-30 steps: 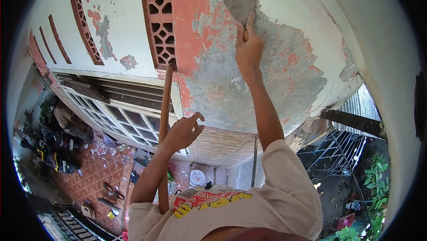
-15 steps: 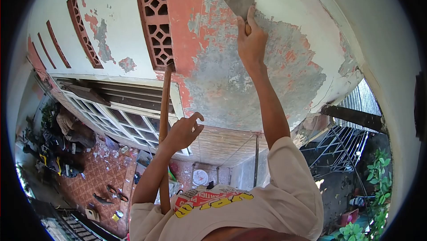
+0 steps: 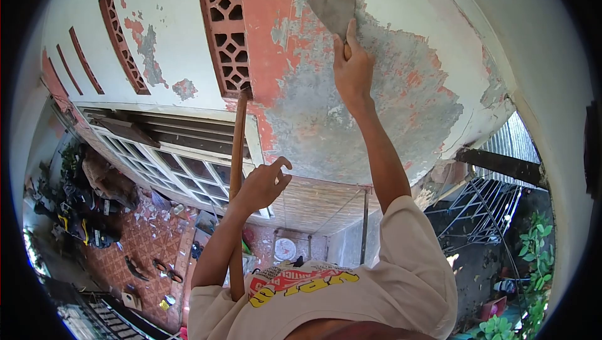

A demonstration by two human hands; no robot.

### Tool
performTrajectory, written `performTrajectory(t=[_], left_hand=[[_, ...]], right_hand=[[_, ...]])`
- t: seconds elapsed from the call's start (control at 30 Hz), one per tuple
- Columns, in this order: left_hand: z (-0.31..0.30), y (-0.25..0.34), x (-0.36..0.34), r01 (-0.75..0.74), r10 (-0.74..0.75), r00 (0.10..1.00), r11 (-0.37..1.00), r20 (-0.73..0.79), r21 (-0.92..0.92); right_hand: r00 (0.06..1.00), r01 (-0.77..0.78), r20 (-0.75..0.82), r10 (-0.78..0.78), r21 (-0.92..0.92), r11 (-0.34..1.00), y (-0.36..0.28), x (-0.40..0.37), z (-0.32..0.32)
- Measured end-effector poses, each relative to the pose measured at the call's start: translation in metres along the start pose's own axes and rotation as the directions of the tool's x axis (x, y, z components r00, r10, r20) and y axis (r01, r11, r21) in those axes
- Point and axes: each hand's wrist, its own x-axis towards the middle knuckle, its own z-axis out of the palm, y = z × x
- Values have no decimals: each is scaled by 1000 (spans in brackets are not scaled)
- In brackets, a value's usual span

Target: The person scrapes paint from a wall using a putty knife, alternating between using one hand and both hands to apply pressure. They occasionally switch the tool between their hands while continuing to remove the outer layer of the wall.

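My right hand (image 3: pixel 354 76) is closed round the handle of a paint scraper (image 3: pixel 335 12), with one finger stretched along it toward the blade. The wide, dull grey blade lies against the upper wall, over the edge of a bare patch (image 3: pixel 376 114) where grey and red show through the pale paint. Lower left, my left hand (image 3: pixel 263 184) is held away from the wall, its fingers loosely bent and apart with nothing in them. A wooden pole (image 3: pixel 238 145) runs upright just beside it, and my left forearm crosses in front of the pole.
Red patterned vent blocks (image 3: pixel 227 32) and a louvred, white-framed window (image 3: pixel 182 174) lie to the left. Far below, paint flakes litter a tiled floor (image 3: pixel 135 239), with a white bucket (image 3: pixel 285 250) nearby. A dark beam (image 3: pixel 498 165) juts out at right.
The scraper and my right hand have come down a little along the wall. More bare grey shows above the blade. My left hand keeps its pose, and the view has shifted slightly.
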Motion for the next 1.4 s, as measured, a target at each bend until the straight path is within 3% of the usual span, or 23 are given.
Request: performTrajectory(t=[0.1,0.23,0.4,0.6,0.7,0.8,1.0,1.1,1.2,1.3,1.4], left_hand=[[-6,9,4,47,-48,998,999,49,22],[-7,11,1,82,-82,995,997,62,-1],[-2,1,5,-24,24,1000,1000,-1,5],[-4,5,2,20,-20,1000,1000,24,-1],[-7,12,4,47,-46,997,999,58,-4],[-10,14,1,51,-50,997,999,61,-7],[-5,9,2,24,-22,998,1000,60,-17],[-6,9,-2,-12,13,1000,1000,19,-9],[-7,10,-2,-13,13,1000,1000,22,-23],[-4,6,-2,-7,7,1000,1000,29,1],[-5,6,-2,-11,10,1000,1000,18,23]], right_hand=[[998,-54,-8,55,81,995,-11,15,1],[997,7,-72,-6,24,1000,-2,-3,10],[994,-68,-83,77,110,992,-14,17,4],[995,71,-75,-70,9,997,0,14,-3],[999,-34,-35,36,46,998,-9,22,-9],[999,-19,33,20,-45,999,-3,1,-10],[996,-16,-83,15,-7,1000,-11,28,-11],[999,38,5,-37,-65,997,-3,8,-7],[1000,15,-1,-15,-145,989,-7,24,-13],[999,-8,-53,4,-72,997,-11,29,-11],[999,-15,37,18,-77,997,-9,1,-6]])
